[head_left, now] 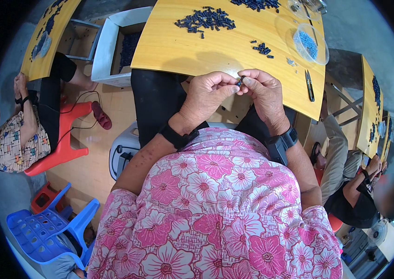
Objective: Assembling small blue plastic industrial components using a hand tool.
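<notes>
One dark piece [239,84] — barely visible.

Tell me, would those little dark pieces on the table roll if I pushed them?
The dark pieces look short and tube-shaped, so single ones might roll. They're small, so probably light. Piled loosely on the flat table, they'd likely scatter.

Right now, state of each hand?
Left hand: closed, pinching a small dark piece.
Right hand: closed on the same piece, contact partly hidden.
</notes>
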The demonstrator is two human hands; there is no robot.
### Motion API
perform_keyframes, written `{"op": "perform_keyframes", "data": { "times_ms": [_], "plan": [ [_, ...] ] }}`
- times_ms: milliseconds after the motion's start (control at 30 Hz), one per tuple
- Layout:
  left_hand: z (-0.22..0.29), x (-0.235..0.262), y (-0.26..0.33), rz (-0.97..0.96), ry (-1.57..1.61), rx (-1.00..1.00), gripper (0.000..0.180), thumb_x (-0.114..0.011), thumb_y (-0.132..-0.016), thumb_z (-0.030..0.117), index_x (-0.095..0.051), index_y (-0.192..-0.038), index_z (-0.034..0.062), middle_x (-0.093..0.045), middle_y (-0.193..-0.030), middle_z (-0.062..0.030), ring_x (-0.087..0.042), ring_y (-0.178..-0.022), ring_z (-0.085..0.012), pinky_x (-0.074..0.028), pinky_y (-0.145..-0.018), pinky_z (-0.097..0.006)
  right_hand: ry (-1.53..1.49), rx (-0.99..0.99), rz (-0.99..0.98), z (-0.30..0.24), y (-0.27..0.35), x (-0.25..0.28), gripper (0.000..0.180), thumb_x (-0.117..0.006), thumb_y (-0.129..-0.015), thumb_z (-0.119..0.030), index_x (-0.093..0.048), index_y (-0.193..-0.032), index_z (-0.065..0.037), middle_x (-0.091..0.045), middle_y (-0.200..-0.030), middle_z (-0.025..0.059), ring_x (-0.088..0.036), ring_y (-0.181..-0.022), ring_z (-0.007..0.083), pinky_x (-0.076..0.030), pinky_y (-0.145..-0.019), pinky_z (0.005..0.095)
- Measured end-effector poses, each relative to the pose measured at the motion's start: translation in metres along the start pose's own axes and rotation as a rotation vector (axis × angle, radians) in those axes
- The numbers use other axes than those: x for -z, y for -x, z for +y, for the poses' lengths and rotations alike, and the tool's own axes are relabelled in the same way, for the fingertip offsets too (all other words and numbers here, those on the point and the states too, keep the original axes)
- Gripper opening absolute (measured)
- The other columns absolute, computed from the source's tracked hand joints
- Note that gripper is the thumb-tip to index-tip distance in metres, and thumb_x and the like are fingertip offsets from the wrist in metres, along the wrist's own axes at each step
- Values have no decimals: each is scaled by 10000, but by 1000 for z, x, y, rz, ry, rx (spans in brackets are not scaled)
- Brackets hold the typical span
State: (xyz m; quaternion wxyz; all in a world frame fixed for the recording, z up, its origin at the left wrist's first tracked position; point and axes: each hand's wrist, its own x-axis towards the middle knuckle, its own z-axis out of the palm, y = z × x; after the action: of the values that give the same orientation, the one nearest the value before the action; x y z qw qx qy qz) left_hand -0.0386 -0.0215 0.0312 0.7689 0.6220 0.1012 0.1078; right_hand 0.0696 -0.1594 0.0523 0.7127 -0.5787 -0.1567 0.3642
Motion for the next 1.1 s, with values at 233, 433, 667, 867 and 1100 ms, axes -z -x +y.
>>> {"op": "perform_keyframes", "data": {
  "times_ms": [233,433,667,867,1100],
  "plan": [
    [5,1,-1,-7,-35,37,136,-592,-911,66,-633,-996,-31,-695,-909,-79,-621,-837,-92,-486,-747,-214,23,13,-1,-1,-1,1,158,-603,-856,2,-687,-990,4,-662,-787,32,-586,-704,82,-491,-687,225],
    [10,0,-1,1,-20,56,151,-596,-908,76,-638,-1004,-33,-688,-894,-64,-604,-799,-81,-482,-727,-210,115,83,-37,-1,-3,3,160,-607,-852,5,-693,-986,-10,-659,-805,22,-591,-710,81,-487,-689,220],
    [9,1,-2,-14,122,136,183,-580,-921,103,-631,-1022,-42,-654,-865,-57,-598,-781,-92,-483,-733,-213,165,99,-52,-4,-5,3,155,-606,-850,6,-691,-980,-1,-645,-810,27,-596,-721,84,-486,-690,225],
    [11,3,-1,-47,178,186,203,-580,-923,117,-626,-1039,-43,-650,-887,-62,-602,-802,-98,-490,-753,-216,176,92,-52,-6,-5,2,151,-606,-850,6,-692,-974,0,-640,-818,34,-598,-723,90,-486,-693,228],
    [13,2,-1,-49,163,182,206,-586,-911,83,-626,-1069,-43,-665,-948,-83,-617,-839,-112,-501,-789,-230,200,111,-47,-6,-6,2,148,-608,-841,26,-690,-963,7,-635,-825,44,-609,-721,100,-498,-688,232]
  ]
}}
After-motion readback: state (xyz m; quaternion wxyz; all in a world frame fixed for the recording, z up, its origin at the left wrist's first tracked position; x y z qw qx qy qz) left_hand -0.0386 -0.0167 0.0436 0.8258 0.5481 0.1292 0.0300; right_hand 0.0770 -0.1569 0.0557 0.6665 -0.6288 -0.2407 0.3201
